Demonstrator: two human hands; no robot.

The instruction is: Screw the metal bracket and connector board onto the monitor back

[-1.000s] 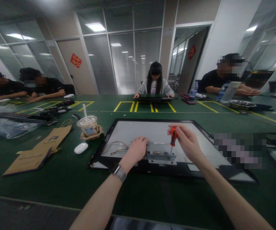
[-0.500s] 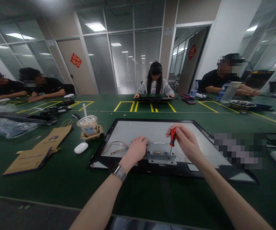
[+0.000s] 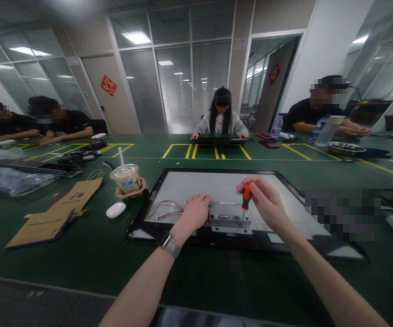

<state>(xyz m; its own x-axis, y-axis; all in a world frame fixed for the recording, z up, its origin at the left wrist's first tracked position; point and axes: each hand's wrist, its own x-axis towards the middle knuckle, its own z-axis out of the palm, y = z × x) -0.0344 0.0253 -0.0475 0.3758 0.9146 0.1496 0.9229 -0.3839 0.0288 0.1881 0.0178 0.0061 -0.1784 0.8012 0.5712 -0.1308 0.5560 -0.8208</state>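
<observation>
A flat monitor panel lies back-up on the green table, with a black frame and a pale metal back. A small metal bracket box sits on its near edge. My left hand rests on the panel against the bracket's left side, fingers curled down. My right hand pinches an orange-handled screwdriver, held upright with its tip on the bracket's right end. Thin coloured wires run across the panel left of my left hand.
A lidded drink cup with a straw, a white mouse and flattened brown cardboard lie to the left. Plastic-wrapped parts sit far left. Other people sit around the table; one opposite works on a dark panel.
My right hand has shifted its grip slightly on the screwdriver handle, which stays upright on the bracket. My left hand has not moved.
</observation>
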